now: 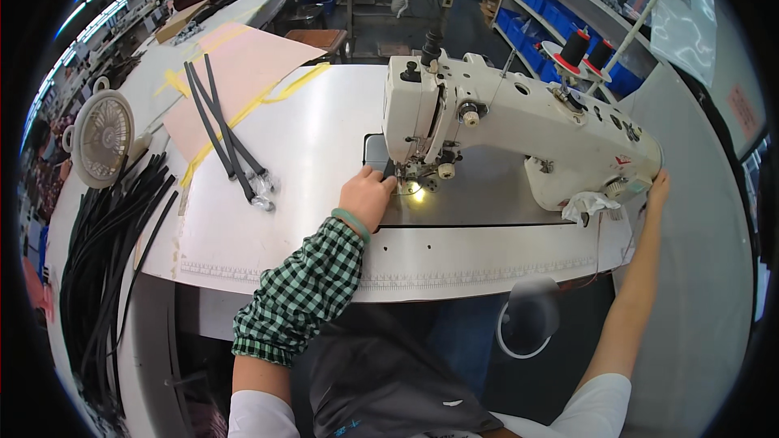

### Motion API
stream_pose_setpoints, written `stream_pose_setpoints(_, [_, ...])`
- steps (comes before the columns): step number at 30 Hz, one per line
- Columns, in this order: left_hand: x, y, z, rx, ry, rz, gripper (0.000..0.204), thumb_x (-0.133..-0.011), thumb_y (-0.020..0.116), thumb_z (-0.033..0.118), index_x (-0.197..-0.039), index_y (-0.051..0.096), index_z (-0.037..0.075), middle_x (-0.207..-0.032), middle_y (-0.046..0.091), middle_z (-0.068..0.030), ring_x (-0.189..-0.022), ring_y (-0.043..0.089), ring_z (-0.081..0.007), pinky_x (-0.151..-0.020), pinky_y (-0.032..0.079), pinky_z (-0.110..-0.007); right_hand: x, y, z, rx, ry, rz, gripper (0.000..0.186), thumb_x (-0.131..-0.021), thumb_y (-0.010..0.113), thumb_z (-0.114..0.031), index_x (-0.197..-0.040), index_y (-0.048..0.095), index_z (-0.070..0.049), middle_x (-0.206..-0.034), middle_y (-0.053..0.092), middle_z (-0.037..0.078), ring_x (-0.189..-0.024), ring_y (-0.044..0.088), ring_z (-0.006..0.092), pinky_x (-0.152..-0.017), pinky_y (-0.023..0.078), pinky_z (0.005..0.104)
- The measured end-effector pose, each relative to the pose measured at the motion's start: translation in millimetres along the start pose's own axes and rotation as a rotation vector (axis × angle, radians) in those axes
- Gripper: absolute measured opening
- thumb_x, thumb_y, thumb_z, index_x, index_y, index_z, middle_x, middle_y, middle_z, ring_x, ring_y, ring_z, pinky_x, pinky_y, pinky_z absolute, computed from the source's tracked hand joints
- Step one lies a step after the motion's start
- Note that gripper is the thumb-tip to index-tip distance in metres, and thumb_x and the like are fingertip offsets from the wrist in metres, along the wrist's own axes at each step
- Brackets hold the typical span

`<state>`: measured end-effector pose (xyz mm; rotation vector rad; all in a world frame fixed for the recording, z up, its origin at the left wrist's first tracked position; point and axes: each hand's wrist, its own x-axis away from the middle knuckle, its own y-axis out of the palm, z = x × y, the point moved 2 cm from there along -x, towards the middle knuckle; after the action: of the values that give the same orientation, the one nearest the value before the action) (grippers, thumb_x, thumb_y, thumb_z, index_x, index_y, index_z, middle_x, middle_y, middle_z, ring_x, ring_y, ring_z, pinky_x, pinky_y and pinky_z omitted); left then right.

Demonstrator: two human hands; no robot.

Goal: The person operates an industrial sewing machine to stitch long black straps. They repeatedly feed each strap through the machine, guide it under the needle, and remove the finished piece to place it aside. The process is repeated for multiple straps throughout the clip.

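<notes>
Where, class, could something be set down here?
Bare tabletop lies between the crossed straps and sewing machine, and along the front edge right of the checked sleeve. Crowded: far left, with black strips and a basket; between left hand and machine.

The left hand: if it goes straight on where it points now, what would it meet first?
Probably the presser foot assembly of the white sewing machine, just ahead of the left hand; depth is hard to judge.

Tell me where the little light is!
In the head view, the light glows near the middle, low under the left end of the sewing machine, just right of the left hand.
</notes>
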<state>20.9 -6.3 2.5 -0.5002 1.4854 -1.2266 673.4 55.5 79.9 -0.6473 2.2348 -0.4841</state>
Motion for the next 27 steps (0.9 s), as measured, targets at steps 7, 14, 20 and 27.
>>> stream_pose_setpoints(7, [-21, 0, -39, -0.225, -0.137, -0.063, 0.014, -0.069, 0.053, 0.007, -0.081, 0.06, 0.008, -0.081, 0.056, -0.0068, -0.086, 0.05, -0.0224, -0.071, 0.046, -0.03, -47, 27, -2, 0.184, -0.104, -0.115, 0.056, -0.087, 0.031, -0.047, -0.108, 0.052, 0.0, -0.103, 0.056, 0.021, -0.097, 0.053, 0.0323, -0.083, 0.039, 0.0372])
stream_pose_setpoints(14, [-28, 9, -31, -0.208, -0.172, -0.01, 0.013, -0.072, 0.05, 0.01, -0.081, 0.06, 0.008, -0.081, 0.056, -0.0088, -0.087, 0.05, -0.0239, -0.072, 0.046, -0.031, 15, 45, 42, -0.356, 0.078, 0.079, 0.049, -0.089, 0.033, -0.041, -0.107, 0.048, 0.002, -0.1, 0.054, 0.014, -0.089, 0.054, 0.0251, -0.075, 0.043, 0.033])
stream_pose_setpoints(20, [-8, 0, -49, 0.124, -0.085, 0.148, 0.033, -0.072, 0.054, 0.01, -0.104, 0.052, 0.004, -0.103, 0.052, -0.0142, -0.096, 0.048, -0.0293, -0.078, 0.044, -0.036, 44, 39, 22, -0.584, 0.357, -0.032, 0.048, -0.09, 0.034, -0.041, -0.116, 0.046, -0.003, -0.106, 0.054, 0.011, -0.093, 0.053, 0.0211, -0.078, 0.042, 0.0322])
stream_pose_setpoints(27, [84, -100, -105, -0.217, -0.204, 0.008, 0.015, -0.064, 0.052, -0.001, -0.075, 0.059, 0.005, -0.082, 0.053, -0.005, -0.082, 0.051, -0.023, -0.07, 0.045, -0.032, 83, -27, 10, -0.045, -0.169, 0.245, 0.044, -0.091, 0.033, -0.04, -0.105, 0.053, -0.004, -0.09, 0.059, 0.007, -0.072, 0.051, 0.0145, -0.063, 0.04, 0.0244])
